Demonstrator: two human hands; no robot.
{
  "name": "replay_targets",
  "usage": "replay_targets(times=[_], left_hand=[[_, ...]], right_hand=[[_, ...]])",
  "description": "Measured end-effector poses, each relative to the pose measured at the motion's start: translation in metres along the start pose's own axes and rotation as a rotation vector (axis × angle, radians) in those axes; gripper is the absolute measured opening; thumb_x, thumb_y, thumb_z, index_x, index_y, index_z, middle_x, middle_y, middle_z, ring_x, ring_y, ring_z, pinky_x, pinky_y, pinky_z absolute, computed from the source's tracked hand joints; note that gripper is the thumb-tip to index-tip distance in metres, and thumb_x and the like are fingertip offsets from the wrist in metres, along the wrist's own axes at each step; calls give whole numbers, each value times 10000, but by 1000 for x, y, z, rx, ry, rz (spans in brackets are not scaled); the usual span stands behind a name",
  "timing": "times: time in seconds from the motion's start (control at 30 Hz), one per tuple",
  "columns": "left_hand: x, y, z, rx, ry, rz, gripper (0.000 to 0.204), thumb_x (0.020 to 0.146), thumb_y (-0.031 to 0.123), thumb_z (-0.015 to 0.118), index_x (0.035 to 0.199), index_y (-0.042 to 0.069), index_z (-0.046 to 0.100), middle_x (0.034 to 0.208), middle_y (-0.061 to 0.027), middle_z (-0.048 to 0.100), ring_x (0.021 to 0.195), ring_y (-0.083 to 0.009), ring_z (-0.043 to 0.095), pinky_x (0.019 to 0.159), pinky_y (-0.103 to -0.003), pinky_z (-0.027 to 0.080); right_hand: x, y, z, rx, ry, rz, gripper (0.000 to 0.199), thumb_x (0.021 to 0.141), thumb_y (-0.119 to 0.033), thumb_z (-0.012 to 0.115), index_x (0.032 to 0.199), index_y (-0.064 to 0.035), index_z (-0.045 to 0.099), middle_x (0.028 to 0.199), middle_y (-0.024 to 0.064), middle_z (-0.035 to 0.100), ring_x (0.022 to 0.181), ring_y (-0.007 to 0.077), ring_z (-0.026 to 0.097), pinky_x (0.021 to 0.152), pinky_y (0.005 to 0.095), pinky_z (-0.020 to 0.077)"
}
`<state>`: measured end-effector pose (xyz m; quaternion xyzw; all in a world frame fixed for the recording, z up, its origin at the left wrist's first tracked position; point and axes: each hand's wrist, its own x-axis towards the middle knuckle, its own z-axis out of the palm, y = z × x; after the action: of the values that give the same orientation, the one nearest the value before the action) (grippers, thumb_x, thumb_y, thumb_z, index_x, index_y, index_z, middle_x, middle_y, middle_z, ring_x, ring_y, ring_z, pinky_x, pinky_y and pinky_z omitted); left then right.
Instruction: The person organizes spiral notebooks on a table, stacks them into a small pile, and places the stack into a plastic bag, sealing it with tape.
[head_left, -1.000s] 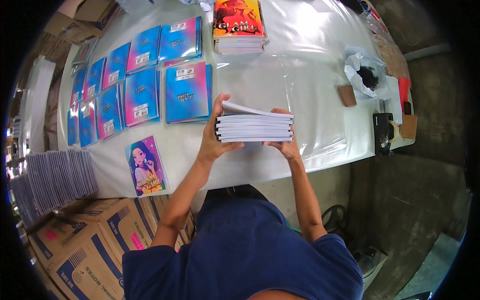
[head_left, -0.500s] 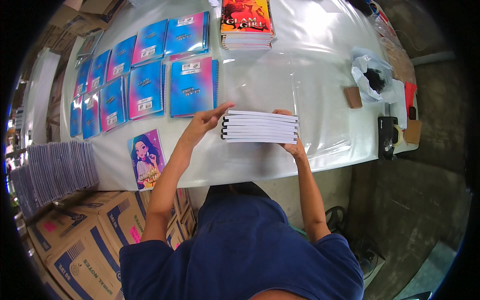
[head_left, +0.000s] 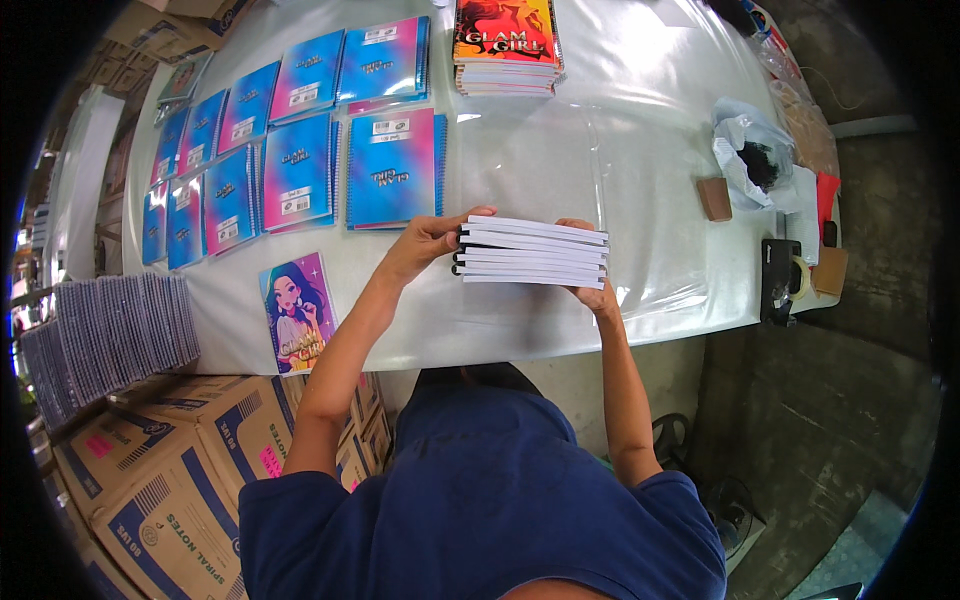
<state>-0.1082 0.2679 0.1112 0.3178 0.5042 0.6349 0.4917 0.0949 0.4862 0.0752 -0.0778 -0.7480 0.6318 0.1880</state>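
Note:
A stack of several spiral notebooks (head_left: 534, 253) stands edge-on just above the table, white page edges toward me and black coils at its left end. My right hand (head_left: 593, 292) grips the right end, with fingers behind the stack and the thumb side near its lower corner. At the coil end, my left hand (head_left: 432, 243) is closed against the stack, index finger lying along the top far edge. Part of each hand's fingers is hidden behind the notebooks. Left of my left forearm lies a single notebook (head_left: 298, 313) with a cartoon figure on its purple cover.
Blue-and-pink notebooks (head_left: 395, 165) lie in two rows at the far left. A pile of red-and-yellow notebooks (head_left: 508, 45) stands at the back. Rightward are a plastic bag (head_left: 738, 150), a brown block (head_left: 714, 199) and a tape dispenser (head_left: 780, 275). Cartons (head_left: 165, 530) and a tall stack (head_left: 125, 335) stand lower left.
My left hand has come in from beside the stack and closed on its coil end. The head view has shifted slightly, and the stack appears a little farther right.

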Motion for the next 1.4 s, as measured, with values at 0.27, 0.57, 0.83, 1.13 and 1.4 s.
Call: replay_targets(times=[0.27, 0.57, 0.83, 1.13, 1.4], left_hand=[[-3, 4, 3, -82, -35, 33, 770, 660, 511, 754, 1274, 84, 569, 1387, -80, 489, 1288, -239, 455, 1069, -371, 351], [-8, 2, 1, 47, -82, 132, 771, 695, 300, 793, 1372, 129, 466, 1395, -50, 483, 1298, -226, 443, 1092, -384, 325], [-3, 21, 13, 77, 234, 33, 717, 791, 356, 741, 1359, 21, 461, 1299, -62, 556, 1150, -148, 527, 983, -303, 405], [129, 33, -169, 1736, 718, 38, 686, 847, 355, 648, 1411, 93, 359, 1446, -201, 347, 1296, -400, 395, 1036, -552, 340], [126, 12, -247, 2028, 274, 55, 504, 925, 233, 504, 1371, 43, 369, 1328, -215, 487, 1131, -411, 554, 794, -490, 537]], right_hand=[[-1, 1, 0, 3, 9, 15, 631, 652, -223, 807, 1165, -37, 488, 1151, 103, 504, 1095, 245, 494, 955, 348, 403], [1, -2, 1, 1, -2, 42, 633, 655, -193, 806, 1171, -36, 474, 1145, 100, 511, 1094, 230, 496, 946, 337, 413], [16, -42, 9, 281, 223, 378, 634, 657, -151, 836, 1175, 24, 516, 1025, 121, 629, 915, 210, 616, 853, 325, 498], [27, -19, 7, 481, 395, 801, 563, 738, -185, 750, 1155, 115, 522, 1026, 193, 635, 873, 235, 644, 798, 317, 520], [34, -22, 0, 381, 301, 876, 570, 745, -199, 765, 1156, 115, 526, 1048, 196, 637, 880, 237, 649, 805, 315, 520]])
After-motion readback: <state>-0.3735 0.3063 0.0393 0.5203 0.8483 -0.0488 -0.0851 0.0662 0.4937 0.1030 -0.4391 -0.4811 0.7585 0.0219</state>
